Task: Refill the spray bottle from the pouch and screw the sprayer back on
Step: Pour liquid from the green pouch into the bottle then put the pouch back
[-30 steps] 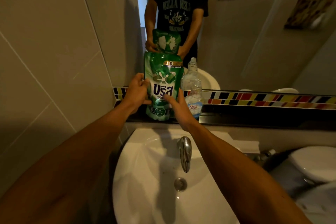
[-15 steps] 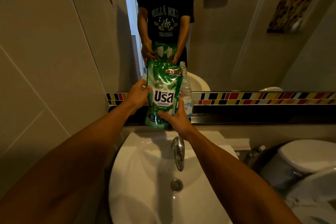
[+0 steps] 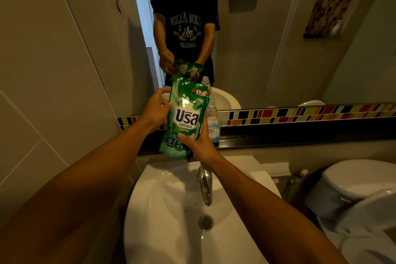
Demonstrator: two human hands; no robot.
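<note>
A green refill pouch (image 3: pixel 186 113) with white and blue lettering is held upright above the back of the sink. My left hand (image 3: pixel 157 109) grips its left edge near the middle. My right hand (image 3: pixel 199 146) holds its lower right corner from below. Just behind the pouch, to its right, a clear plastic bottle (image 3: pixel 212 118) with a blue label stands on the dark ledge; no sprayer shows on its open neck. The pouch hides most of the bottle's left side.
A white sink (image 3: pixel 171 210) with a chrome tap (image 3: pixel 204 184) lies below my hands. A mirror above the dark ledge (image 3: pixel 300 135) reflects a person. A coloured tile strip (image 3: pixel 300 113) runs along the mirror's base. A white toilet (image 3: pixel 360 180) stands at right. Tiled wall at left.
The pouch has lifted off the ledge and come a little towards me. My right hand has slid from its side down to its lower corner.
</note>
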